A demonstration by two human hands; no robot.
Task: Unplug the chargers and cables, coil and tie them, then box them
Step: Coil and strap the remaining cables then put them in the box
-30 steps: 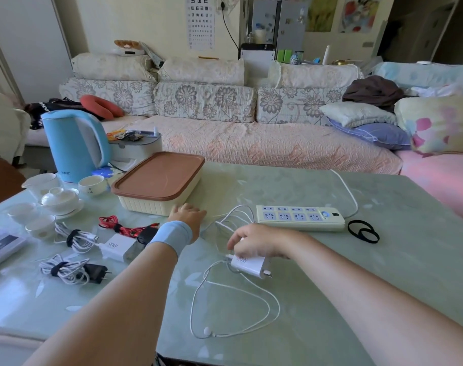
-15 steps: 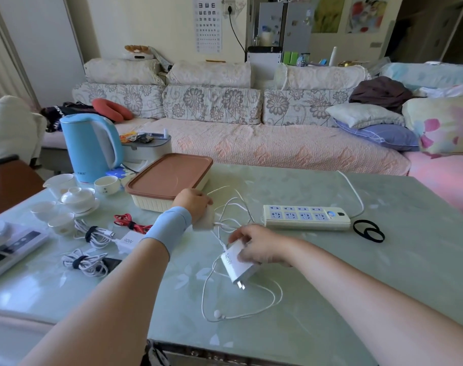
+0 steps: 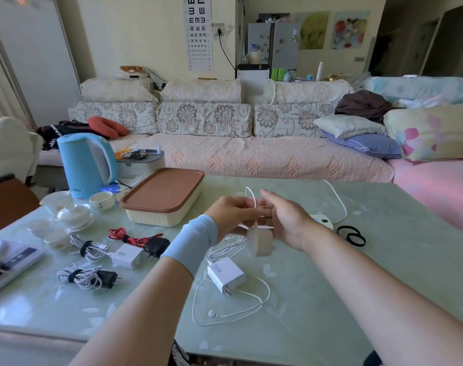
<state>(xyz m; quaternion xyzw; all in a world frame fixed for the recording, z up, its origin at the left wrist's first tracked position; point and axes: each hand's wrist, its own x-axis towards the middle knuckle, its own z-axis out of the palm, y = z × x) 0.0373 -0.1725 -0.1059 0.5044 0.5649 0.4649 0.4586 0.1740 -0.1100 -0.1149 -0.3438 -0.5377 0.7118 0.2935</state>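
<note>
Holding a thin white cable (image 3: 251,198) between them, both hands are raised above the pale green glass-topped table (image 3: 383,273), near its middle. Left hand (image 3: 233,212): fingers curled, pinching the cable strands; a light blue wristband sits on that wrist. Right hand (image 3: 288,220): thumb and curled fingers closed on the same strands, forefinger straight; motion blur hides finer detail. A small white charger block (image 3: 260,243) dangles from the cable just below the hands, blurred, off the table. Nearer on the table lies a white 120W charger (image 3: 226,274), prongs toward the near edge, with its loose white lead (image 3: 233,315) looped around it, uncoiled. A white power strip (image 3: 324,220) lies behind the right hand, mostly hidden; two black ties (image 3: 351,235) lie just to its right. Left of the hands: a red tied cable with a black plug (image 3: 138,240), a tied white cable beside a white 90W charger (image 3: 126,256), and nearer, a tied white cable with a black plug (image 3: 86,277). A cream plastic box with a brown lid (image 3: 164,196), lid on, stands far-left of the hands.
</note>
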